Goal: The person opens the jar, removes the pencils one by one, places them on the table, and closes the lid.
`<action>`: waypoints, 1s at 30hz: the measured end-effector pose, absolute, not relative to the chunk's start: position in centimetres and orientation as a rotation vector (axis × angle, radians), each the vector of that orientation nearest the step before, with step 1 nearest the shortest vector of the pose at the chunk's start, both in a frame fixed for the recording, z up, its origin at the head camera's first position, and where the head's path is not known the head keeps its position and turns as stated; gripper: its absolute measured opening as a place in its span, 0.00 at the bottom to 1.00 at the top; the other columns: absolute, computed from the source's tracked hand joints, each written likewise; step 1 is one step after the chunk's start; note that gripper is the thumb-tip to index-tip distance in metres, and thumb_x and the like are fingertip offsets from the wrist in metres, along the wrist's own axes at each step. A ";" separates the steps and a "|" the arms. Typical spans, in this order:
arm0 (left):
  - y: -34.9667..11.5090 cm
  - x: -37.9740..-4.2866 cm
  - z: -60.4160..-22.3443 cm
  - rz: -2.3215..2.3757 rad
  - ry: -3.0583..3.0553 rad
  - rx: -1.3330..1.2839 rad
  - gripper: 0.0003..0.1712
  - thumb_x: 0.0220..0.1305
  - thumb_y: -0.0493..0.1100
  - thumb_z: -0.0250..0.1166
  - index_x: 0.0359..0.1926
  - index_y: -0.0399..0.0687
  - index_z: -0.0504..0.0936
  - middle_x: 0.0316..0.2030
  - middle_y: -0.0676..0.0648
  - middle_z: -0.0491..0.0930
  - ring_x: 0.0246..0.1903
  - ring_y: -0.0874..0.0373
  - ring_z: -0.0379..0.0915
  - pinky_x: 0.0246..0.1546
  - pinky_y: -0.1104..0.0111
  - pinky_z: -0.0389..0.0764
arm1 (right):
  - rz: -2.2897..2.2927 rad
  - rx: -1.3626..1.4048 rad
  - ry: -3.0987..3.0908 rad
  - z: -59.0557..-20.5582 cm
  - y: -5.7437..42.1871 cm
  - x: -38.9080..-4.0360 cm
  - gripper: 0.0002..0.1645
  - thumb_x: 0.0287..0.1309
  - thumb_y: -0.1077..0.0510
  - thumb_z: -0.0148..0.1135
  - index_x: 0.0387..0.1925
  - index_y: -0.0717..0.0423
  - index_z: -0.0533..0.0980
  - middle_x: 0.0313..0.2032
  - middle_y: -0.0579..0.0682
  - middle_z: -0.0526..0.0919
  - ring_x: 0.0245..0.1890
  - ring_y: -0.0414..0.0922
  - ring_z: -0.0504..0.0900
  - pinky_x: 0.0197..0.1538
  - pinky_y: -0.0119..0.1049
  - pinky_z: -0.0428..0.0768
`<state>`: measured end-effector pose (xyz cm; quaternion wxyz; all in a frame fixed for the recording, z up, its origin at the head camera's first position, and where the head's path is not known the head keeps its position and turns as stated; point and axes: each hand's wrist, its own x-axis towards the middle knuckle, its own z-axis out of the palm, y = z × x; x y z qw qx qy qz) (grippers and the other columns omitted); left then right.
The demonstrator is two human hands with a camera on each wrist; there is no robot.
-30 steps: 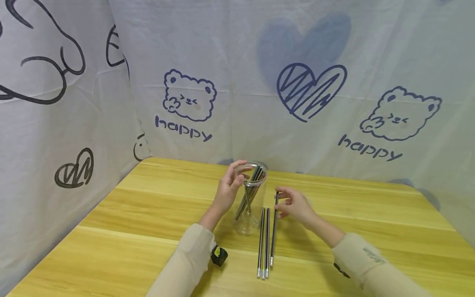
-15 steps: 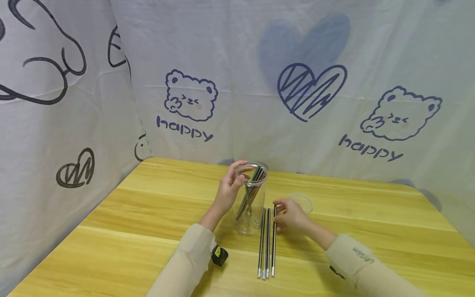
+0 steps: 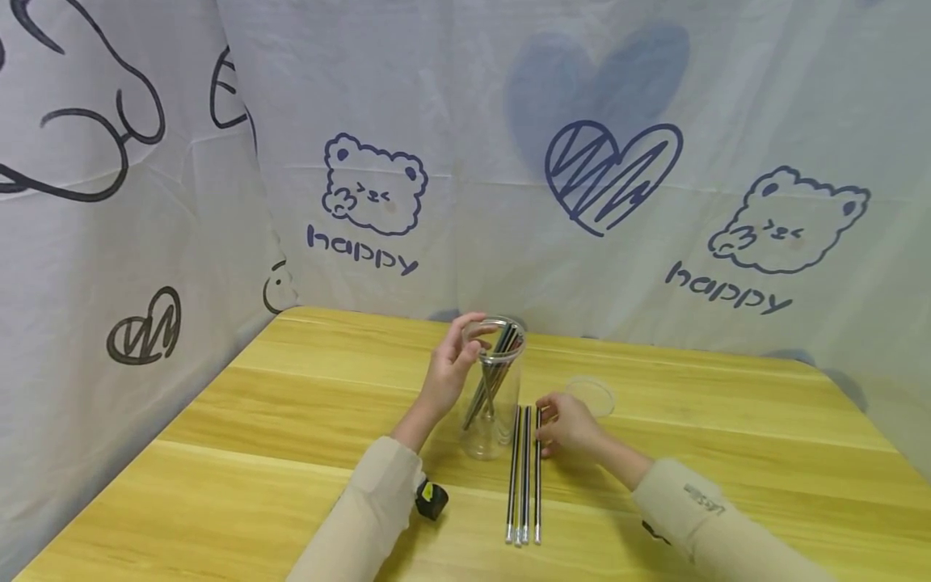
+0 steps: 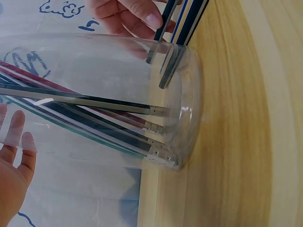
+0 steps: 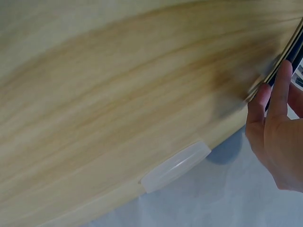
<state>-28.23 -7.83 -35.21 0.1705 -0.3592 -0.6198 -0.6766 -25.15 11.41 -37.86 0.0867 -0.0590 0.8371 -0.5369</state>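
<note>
My left hand (image 3: pixel 445 372) grips a clear plastic jar (image 3: pixel 478 444) near its rim, and the jar stands upright on the table. Several pencils (image 4: pixel 90 100) lean inside it, metal-capped ends down, as the left wrist view shows. To the jar's right, a few dark striped pencils (image 3: pixel 525 485) lie side by side, their silvery ends toward me. The right hand (image 3: pixel 570 424) pinches the rightmost pencil (image 3: pixel 538 497) near its far end, lined up beside the others with a narrow gap. In the right wrist view, fingers (image 5: pixel 281 90) cover part of the pencils.
A round clear lid (image 5: pixel 176 166) lies on the wooden table (image 3: pixel 291 404) just behind the right hand. Printed white cloth (image 3: pixel 465 162) hangs along the table's back and left. A black device (image 3: pixel 431 499) sits at my left wrist.
My right hand has come toward me with its pencil, whose silvery end now lines up with the others. The lid behind that hand has come into view. The left hand and jar stay put.
</note>
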 end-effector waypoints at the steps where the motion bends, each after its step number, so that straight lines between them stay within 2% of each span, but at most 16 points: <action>1: -7.8 -28.2 -35.2 -1.920 -1.759 -1.019 0.44 0.57 0.67 0.49 0.55 0.31 0.61 0.48 0.27 0.69 0.41 0.32 0.67 0.45 0.56 0.71 | -1.586 -0.172 2.506 -37.9 11.4 -25.1 0.27 0.41 0.82 0.56 0.48 0.80 0.63 0.35 0.65 0.70 0.22 0.47 0.75 0.23 0.38 0.79; 6: -7.8 -28.2 -35.2 -1.934 -1.749 -1.030 0.44 0.57 0.67 0.49 0.56 0.31 0.61 0.48 0.26 0.69 0.41 0.33 0.67 0.45 0.58 0.72 | -1.529 -0.152 2.561 -38.0 11.3 -25.0 0.27 0.40 0.80 0.59 0.46 0.80 0.64 0.35 0.65 0.71 0.21 0.47 0.75 0.23 0.37 0.79; 11: -7.8 -28.1 -35.1 -1.951 -1.730 -1.045 0.43 0.57 0.66 0.50 0.56 0.31 0.60 0.49 0.25 0.68 0.41 0.32 0.66 0.45 0.54 0.71 | -1.458 -0.160 2.615 -38.0 11.0 -25.1 0.29 0.38 0.80 0.61 0.47 0.81 0.65 0.35 0.64 0.71 0.19 0.46 0.76 0.22 0.36 0.78; 19: -7.8 -28.2 -35.2 -1.942 -1.754 -1.027 0.43 0.57 0.67 0.49 0.56 0.32 0.61 0.48 0.26 0.69 0.41 0.34 0.67 0.44 0.61 0.72 | -1.383 -0.184 2.658 -38.1 10.8 -25.2 0.28 0.38 0.80 0.61 0.46 0.82 0.65 0.36 0.67 0.73 0.16 0.46 0.76 0.20 0.35 0.78; 30: -7.9 -28.2 -35.3 -1.940 -1.766 -1.025 0.44 0.57 0.67 0.49 0.56 0.31 0.60 0.48 0.24 0.67 0.42 0.32 0.67 0.45 0.61 0.71 | -1.385 -0.174 2.678 -38.2 10.5 -25.2 0.21 0.35 0.81 0.61 0.38 0.81 0.70 0.34 0.64 0.73 0.16 0.46 0.77 0.20 0.35 0.78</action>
